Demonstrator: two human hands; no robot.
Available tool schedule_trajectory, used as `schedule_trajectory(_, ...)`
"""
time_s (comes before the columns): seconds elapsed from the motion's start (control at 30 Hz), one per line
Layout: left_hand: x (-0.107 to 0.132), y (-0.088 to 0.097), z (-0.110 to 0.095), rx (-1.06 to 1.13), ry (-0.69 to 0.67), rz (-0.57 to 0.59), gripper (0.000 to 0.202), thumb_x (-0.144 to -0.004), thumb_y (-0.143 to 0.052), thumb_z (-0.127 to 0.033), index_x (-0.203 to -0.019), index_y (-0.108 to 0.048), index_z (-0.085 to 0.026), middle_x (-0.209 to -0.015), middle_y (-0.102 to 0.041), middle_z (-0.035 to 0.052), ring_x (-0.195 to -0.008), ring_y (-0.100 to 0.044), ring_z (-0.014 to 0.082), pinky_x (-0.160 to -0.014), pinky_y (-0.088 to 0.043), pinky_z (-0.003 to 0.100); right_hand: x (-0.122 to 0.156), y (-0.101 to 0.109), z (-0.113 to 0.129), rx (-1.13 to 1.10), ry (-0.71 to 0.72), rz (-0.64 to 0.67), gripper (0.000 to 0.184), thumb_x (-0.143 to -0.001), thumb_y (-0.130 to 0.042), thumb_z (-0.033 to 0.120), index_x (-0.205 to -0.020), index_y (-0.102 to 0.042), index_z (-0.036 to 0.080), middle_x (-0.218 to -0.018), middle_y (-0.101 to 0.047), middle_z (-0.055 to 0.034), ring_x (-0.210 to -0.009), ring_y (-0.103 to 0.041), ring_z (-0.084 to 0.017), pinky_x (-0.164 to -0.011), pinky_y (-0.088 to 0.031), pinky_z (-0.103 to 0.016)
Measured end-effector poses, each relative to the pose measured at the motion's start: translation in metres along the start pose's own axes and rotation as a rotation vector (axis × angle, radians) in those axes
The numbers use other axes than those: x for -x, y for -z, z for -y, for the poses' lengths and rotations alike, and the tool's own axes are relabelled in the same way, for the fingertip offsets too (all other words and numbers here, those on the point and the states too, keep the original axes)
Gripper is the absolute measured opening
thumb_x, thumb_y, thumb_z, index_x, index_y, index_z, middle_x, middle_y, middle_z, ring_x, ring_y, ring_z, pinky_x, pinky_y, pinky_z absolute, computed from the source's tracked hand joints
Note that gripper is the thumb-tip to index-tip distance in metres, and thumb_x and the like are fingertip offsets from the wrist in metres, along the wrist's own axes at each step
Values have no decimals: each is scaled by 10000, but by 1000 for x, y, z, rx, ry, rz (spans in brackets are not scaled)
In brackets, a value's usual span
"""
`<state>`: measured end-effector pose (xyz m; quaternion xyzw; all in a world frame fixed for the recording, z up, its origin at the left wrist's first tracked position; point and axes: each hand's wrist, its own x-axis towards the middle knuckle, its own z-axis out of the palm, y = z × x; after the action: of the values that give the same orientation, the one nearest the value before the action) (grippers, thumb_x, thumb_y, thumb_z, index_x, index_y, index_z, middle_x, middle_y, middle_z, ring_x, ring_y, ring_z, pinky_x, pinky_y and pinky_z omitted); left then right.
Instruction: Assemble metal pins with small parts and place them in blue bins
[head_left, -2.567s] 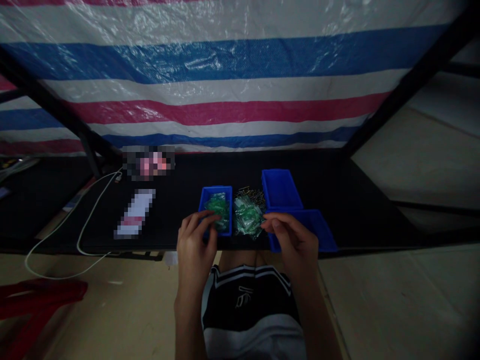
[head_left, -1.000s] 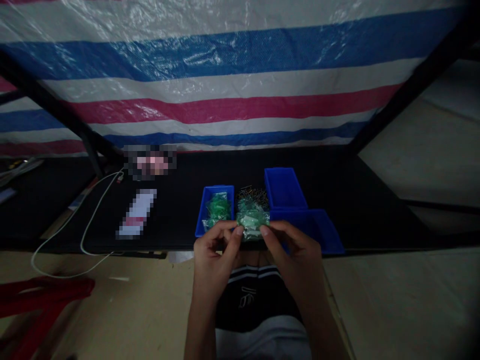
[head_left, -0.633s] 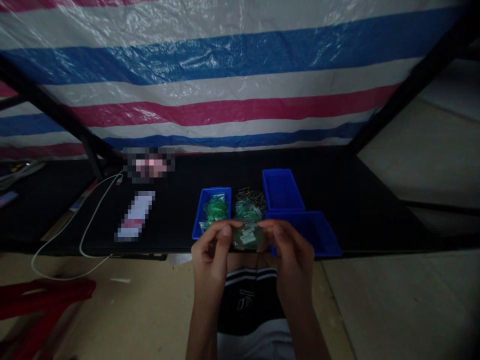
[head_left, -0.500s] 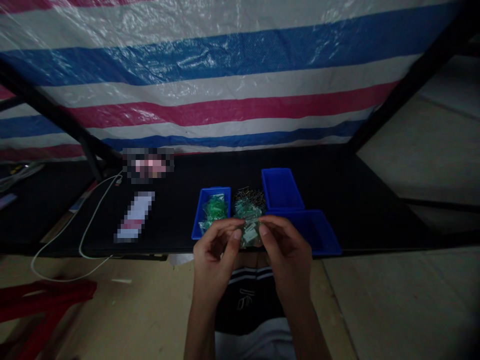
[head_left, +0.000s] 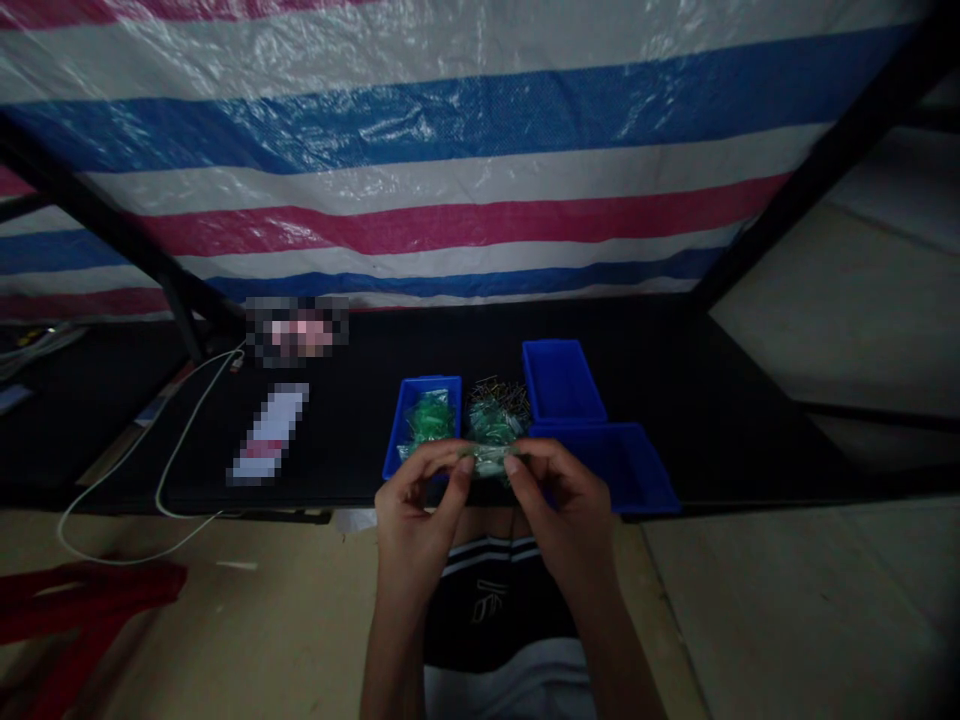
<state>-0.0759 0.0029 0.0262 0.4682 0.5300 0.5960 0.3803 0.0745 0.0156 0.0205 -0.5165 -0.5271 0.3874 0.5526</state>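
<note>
Between thumb and fingers, my left hand (head_left: 424, 495) pinches one side of a small clear plastic bag (head_left: 489, 459). My right hand (head_left: 561, 500) grips the opposite side, so the bag is stretched between the two hands above the table's front edge. Something pale greenish shows through the plastic; its kind cannot be made out. Just beyond the hands lies a pile of similar clear bags (head_left: 495, 420), with a heap of loose metal screws or nails (head_left: 501, 390) behind it. Left of the pile, a blue bin (head_left: 394, 435) holds bags with bright green contents (head_left: 433, 412).
Two more blue bins stand to the right, an upright-lying one (head_left: 564, 380) and a nearer one (head_left: 637, 465) partly behind my right hand. A white cable (head_left: 161, 480) hangs over the black table's (head_left: 360, 340) left front. A red stool (head_left: 90, 600) is at lower left.
Both hands have shifted slightly left. The bag between them has gone from hanging loose and taller to a narrower, flatter strip, pulled or folded between the fingers.
</note>
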Motion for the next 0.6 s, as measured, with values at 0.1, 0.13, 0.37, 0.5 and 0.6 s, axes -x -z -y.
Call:
schedule_trajectory(0.1,0,2,-1,2,-56,50,55,-929,-768,-245,-967,-792,-214,-1069,-806,76,-1030,-758,218,-944,-591,322,2,0,1,-107,-50,65,120,-951,-700,339,-976,-769,244,-640,-589,48,-585,-562,-122,-571,-456,-233)
schedule_trajectory(0.13,0,2,-3,10,-70,69,48,-934,-758,-239,-964,-789,-218,-1135,-796,87,-1103,-743,236,-989,-579,348,2,0,2,-171,-59,87,144,-968,-677,352,-998,-767,244,-694,-652,29,-630,-618,-138,-607,-495,-245)
schedule_trajectory(0.37,-1,0,-14,-18,-126,55,193,-983,-671,-274,-827,-768,-217,-1366,-706,101,-1340,-621,289,-1127,-495,428,5,-6,3,-238,3,50,118,-952,-712,338,-1017,-764,255,-930,-777,-26,-843,-739,-190,-751,-603,-294)
schedule_trajectory(0.5,1,0,-12,110,-15,-31,193,-1004,-643,-382,-1104,-735,-245,-1104,-755,60,-952,-721,193,-768,-592,277,6,-11,2,-237,-15,41,311,-952,-716,319,-1259,-705,274,-934,-764,-20,-786,-730,-171,-707,-620,-290)
schedule_trajectory(0.6,1,0,-10,126,108,58,267,-962,-703,-472,-959,-689,-205,-740,-667,-6,-590,-590,120,-527,-488,207,6,-12,4,-251,-19,41,385,-945,-729,310,-1324,-670,281,-900,-750,-6,-772,-730,-164,-715,-624,-286)
